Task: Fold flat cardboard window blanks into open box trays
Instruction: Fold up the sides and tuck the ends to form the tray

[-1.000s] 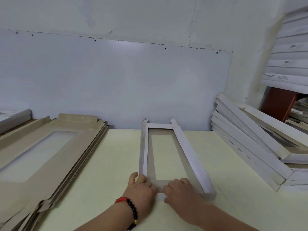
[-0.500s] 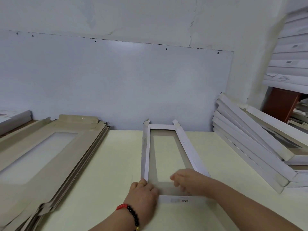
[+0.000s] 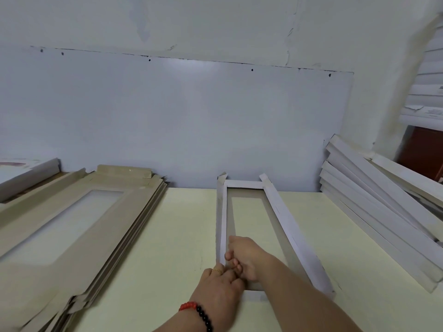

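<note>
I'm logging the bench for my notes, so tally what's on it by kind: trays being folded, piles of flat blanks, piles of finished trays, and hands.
Tray being folded: 1
Pile of flat brown blanks: 1
Pile of finished white trays: 1
Hands at the tray's near left corner: 2, left hand and right hand
Total: 5

matt cardboard tray [image 3: 285,226]; smooth cream table [image 3: 182,236]
</note>
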Demonstrator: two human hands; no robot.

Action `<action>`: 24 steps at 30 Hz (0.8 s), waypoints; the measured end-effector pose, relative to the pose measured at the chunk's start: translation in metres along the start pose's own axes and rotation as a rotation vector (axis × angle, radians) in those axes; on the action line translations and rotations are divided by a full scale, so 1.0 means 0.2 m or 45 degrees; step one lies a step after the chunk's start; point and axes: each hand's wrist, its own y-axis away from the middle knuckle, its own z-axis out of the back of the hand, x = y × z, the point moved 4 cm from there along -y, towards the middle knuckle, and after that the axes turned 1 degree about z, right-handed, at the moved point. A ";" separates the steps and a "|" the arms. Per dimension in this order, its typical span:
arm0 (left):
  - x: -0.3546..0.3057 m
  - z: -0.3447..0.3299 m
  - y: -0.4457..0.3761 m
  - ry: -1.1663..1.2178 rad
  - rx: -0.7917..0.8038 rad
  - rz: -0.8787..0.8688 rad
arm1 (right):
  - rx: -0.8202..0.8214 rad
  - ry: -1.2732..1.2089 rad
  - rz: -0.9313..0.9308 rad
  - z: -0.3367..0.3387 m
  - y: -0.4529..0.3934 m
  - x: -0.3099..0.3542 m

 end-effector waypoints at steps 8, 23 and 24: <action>-0.01 0.07 0.00 -0.126 0.153 -0.098 | 0.070 0.504 0.201 0.15 0.08 -0.01; 0.03 0.21 -0.04 -0.452 0.366 -0.425 | 0.255 2.622 0.840 0.78 0.41 -0.07; 0.04 0.22 -0.04 -0.457 0.355 -0.439 | 0.270 2.597 0.902 0.76 0.41 -0.08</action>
